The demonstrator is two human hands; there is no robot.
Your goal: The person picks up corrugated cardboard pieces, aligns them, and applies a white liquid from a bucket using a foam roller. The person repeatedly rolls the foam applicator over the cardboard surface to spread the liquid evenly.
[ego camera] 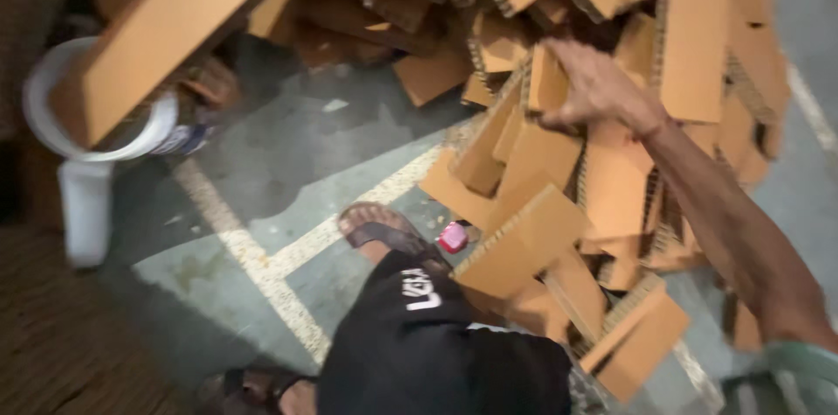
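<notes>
I cannot see my left hand, my right hand's (602,88) fingertips are hidden among the blurred cardboard pieces (541,205), and the white bucket's (52,92) inside is covered by a cardboard slab (175,31).

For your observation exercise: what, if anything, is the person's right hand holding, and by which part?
The right hand grips a brown honeycomb cardboard piece at its upper edge; the blurred fingers hide the exact hold.

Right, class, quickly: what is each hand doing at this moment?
Left hand: not in view.
Right hand: reaching into the pile, fingers curled on a brown cardboard piece; a firm grip cannot be told.
</notes>
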